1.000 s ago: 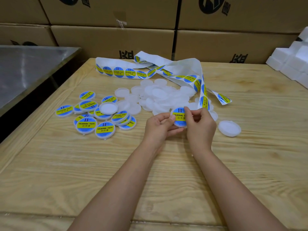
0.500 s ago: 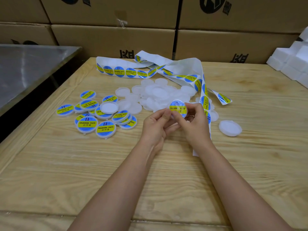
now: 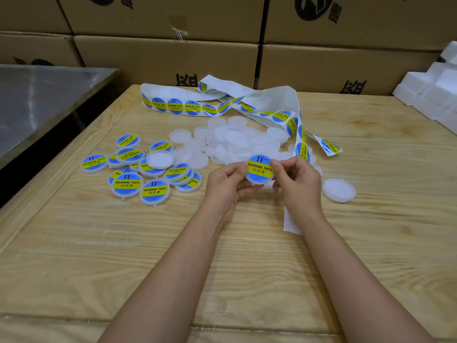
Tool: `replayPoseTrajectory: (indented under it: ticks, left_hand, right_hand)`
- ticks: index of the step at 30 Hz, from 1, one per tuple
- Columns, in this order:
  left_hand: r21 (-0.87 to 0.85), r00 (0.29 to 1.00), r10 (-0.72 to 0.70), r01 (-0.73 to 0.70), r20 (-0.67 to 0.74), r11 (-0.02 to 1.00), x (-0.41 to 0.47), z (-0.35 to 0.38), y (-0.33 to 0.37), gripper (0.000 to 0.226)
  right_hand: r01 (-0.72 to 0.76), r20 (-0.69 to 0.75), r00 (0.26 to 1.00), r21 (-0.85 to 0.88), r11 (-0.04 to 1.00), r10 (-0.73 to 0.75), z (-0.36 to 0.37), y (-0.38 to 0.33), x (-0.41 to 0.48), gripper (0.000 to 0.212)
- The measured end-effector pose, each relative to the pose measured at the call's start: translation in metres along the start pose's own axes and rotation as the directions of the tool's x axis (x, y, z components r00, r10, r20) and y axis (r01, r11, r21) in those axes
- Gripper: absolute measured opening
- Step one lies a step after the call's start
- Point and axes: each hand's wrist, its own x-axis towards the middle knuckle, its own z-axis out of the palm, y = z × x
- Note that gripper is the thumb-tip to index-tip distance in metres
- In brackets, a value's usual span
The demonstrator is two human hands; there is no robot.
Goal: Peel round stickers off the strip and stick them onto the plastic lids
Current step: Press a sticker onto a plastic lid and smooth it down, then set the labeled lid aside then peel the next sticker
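Left hand curled, thumb + fingertips gripping the left edge of the stickered lid. Right hand pinches the lid's right edge w/ thumb + index, other fingers curled behind. So the lid sits between both hands, held up off the desk, face tilted toward cam. A blue/yellow "SOLDERING PASTE" sticker covers its top. Sticker strip loops across the far side of the desk and drops down on the right past the bare lids. It goes behind the right hand, and its blank backing end comes out under the right wrist, flat on the desk. Can't tell if the right hand also grips it. Bare lids pile is just beyond the hands, lids overlapping. Labelled lids heap is to the left, w/ one unlabelled lid on top. Single bare lid lies alone on the desk, right of the right hand, not touching. Cardboard boxes are stacked behind the desk, steel surface on the left, white foam blocks far right.
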Motion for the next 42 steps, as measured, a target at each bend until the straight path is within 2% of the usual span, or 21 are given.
replayPoseTrajectory:
  ticks: [3,6,8,10,11,13,15,19,23,25,28,30,32,35,38,40,42]
  left_hand:
    - [0.006,0.999,0.016,-0.016,-0.042,1.000,-0.001,0.001,0.001,0.018]
    - [0.020,0.970,0.073,-0.071,-0.233,0.997,-0.001,0.003,0.005,0.016]
    - [0.220,0.894,0.278,-0.209,-0.352,0.953,0.002,-0.003,0.011,0.018]
    - [0.479,0.786,0.502,-0.305,-0.362,0.823,0.003,-0.016,0.022,0.015]
    - [0.577,0.730,0.572,-0.300,-0.375,0.760,0.004,-0.026,0.029,0.017]
    - [0.698,0.610,0.651,-0.214,-0.452,0.684,0.007,-0.050,0.042,0.023]
    - [0.757,0.542,0.657,-0.057,-0.524,0.651,0.009,-0.074,0.051,0.027]
    - [0.764,0.545,0.572,0.226,-0.614,0.605,0.012,-0.102,0.052,0.028]
    - [0.796,0.568,0.563,0.351,-0.599,0.493,0.015,-0.108,0.049,0.031]
    - [0.827,0.577,0.593,0.356,-0.561,0.436,0.016,-0.107,0.047,0.032]
    - [0.886,0.544,0.700,0.314,-0.463,0.342,0.013,-0.099,0.047,0.038]
    - [0.958,0.555,0.781,0.146,-0.286,0.246,0.011,-0.085,0.047,0.037]
    - [0.979,0.596,0.803,-0.152,-0.017,0.134,0.010,-0.062,0.039,0.033]
    - [0.874,0.657,0.680,-0.484,0.327,0.047,-0.004,-0.015,0.017,0.026]
    - [0.725,0.628,0.444,-0.684,0.639,-0.077,-0.016,0.016,-0.012,0.019]
    - [0.692,0.658,0.238,-0.715,0.714,-0.100,-0.017,0.023,-0.025,0.018]
    - [0.716,0.696,0.179,-0.691,0.696,-0.100,-0.015,0.026,-0.030,0.019]
  right_hand:
    - [-0.035,0.016,0.999,0.026,0.999,0.034,0.003,0.001,-0.002,0.010]
    - [-0.040,-0.058,0.997,0.088,0.995,0.045,0.001,0.003,0.001,0.025]
    - [-0.022,-0.141,0.990,0.069,0.997,0.031,-0.004,0.004,0.005,0.015]
    - [0.019,-0.212,0.977,-0.062,0.998,-0.031,-0.012,0.008,0.009,0.005]
    - [0.028,-0.239,0.970,-0.119,0.993,-0.055,-0.016,0.009,0.010,0.009]
    - [0.015,-0.267,0.961,-0.209,0.978,-0.072,-0.022,0.012,0.014,0.011]
    - [0.000,-0.283,0.955,-0.283,0.959,-0.083,-0.028,0.014,0.017,0.010]
    - [-0.020,-0.310,0.947,-0.310,0.950,-0.081,-0.035,0.016,0.020,0.014]
    - [-0.053,-0.312,0.950,-0.263,0.963,-0.033,-0.035,0.017,0.019,0.020]
    - [-0.064,-0.294,0.956,-0.224,0.972,-0.005,-0.034,0.019,0.019,0.022]
    - [-0.086,-0.254,0.966,-0.182,0.980,0.037,-0.034,0.023,0.021,0.023]
    - [-0.103,-0.239,0.969,-0.157,0.982,0.063,-0.034,0.025,0.021,0.024]
    - [-0.125,-0.235,0.968,-0.126,0.984,0.093,-0.034,0.027,0.022,0.025]
    - [-0.173,-0.245,0.959,-0.100,0.980,0.145,-0.034,0.029,0.022,0.026]
    - [-0.232,-0.264,0.944,-0.105,0.967,0.197,-0.034,0.031,0.024,0.027]
    - [-0.232,-0.270,0.945,-0.159,0.960,0.184,-0.035,0.031,0.025,0.028]
    - [-0.202,-0.277,0.950,-0.203,0.958,0.142,-0.034,0.031,0.025,0.028]
